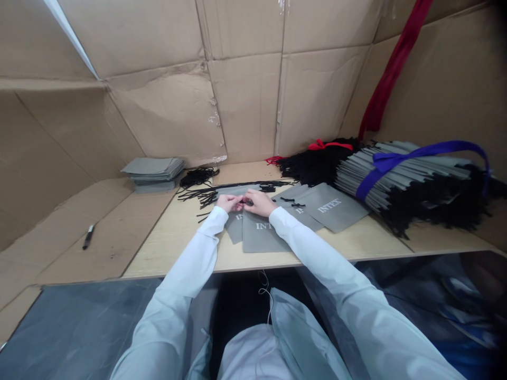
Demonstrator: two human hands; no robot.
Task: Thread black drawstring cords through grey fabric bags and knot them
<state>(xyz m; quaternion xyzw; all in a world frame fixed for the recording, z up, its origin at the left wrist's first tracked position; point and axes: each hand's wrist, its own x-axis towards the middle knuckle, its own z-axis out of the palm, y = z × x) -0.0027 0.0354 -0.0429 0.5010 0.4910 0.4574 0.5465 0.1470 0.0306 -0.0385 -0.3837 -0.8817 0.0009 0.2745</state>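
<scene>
A flat grey paper bag (259, 235) printed with white letters lies on the wooden table (178, 248) in front of me. My left hand (228, 202) and my right hand (258, 202) meet at its top edge, fingers pinched together around a thin black cord (242, 200). More grey bags (330, 208) lie fanned out to the right of my hands. Loose black cords (206, 195) are scattered just behind my left hand.
A big bundle of grey bags tied with a purple ribbon (412, 158) fills the right of the table. Black cords tied in red (317, 158) lie behind. A small grey stack (154, 173) and a black marker (87, 236) sit left. Cardboard walls surround the table.
</scene>
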